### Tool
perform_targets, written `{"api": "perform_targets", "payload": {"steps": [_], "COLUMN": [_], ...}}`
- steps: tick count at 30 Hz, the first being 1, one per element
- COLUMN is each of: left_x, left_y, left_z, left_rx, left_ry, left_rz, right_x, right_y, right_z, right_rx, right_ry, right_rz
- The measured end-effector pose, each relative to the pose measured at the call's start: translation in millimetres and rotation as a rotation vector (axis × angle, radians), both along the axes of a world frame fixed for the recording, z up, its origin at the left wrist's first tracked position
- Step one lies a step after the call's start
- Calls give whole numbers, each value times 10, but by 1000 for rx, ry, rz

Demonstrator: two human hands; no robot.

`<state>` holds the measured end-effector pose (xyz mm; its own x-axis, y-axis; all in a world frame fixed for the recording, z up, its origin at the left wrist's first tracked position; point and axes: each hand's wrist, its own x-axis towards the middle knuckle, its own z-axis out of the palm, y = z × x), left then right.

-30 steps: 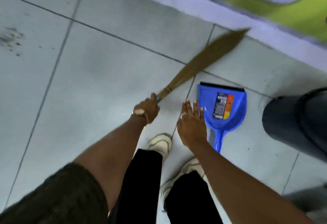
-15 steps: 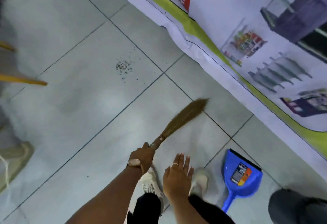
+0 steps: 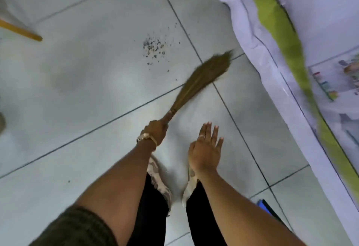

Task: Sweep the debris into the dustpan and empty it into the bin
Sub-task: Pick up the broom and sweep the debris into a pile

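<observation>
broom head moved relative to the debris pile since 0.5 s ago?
Yes. The broom head now lies just right of the debris pile, much nearer than before, when it sat well below-right of it.

Left hand (image 3: 155,131): fist closed around a grass broom's handle, gold wristwatch at the wrist, bare forearm extended toward 1 o'clock. Right hand (image 3: 206,148): empty, palm down, fingers (image 3: 206,131) straight and slightly spread, ring on one finger, pointing to 12 o'clock, forearm bare.
</observation>
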<state>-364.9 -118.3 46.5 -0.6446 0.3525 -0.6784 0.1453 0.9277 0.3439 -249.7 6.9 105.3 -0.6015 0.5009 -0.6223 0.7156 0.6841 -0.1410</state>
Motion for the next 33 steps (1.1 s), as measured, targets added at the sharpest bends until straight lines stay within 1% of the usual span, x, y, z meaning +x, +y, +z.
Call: {"api": "perform_targets", "payload": {"steps": [2,5,8,11,15,19,21,23,26,30,33], "left_x": [-170,-275,-360,-394,-447,-486,-484,-524,-677,-973,-1169], "left_y": [-110,-372,-664,-942,-1011,-527,-104,287,696,1025,1048], "left_z": [-349,-740,-974,-988,-681,-422,-479,-645,-994,-1389,-1490], "left_rx": [31,83,162,194,299,368,329,272,244,313,295], "left_ry": [49,86,132,148,206,186,147,83,24,87,121], "left_rz": [-19,53,153,216,202,100,24,4,63,173,207], "right_x": [-135,-289,-419,-533,-640,-760,-829,-888,-940,-963,-988], "right_y": [-5,-107,-269,-386,-450,-360,-252,-132,66,218,217], "right_z": [-312,-767,-967,-1028,-939,-887,-906,-958,-1120,-1397,-1449], "right_rx": [0,-4,-28,-61,-68,-20,17,53,102,104,83], "right_ry": [-18,-39,-26,-16,-15,0,-3,-18,-33,-24,-17], "right_rz": [-11,25,87,108,115,64,23,-30,-58,-73,-76]}}
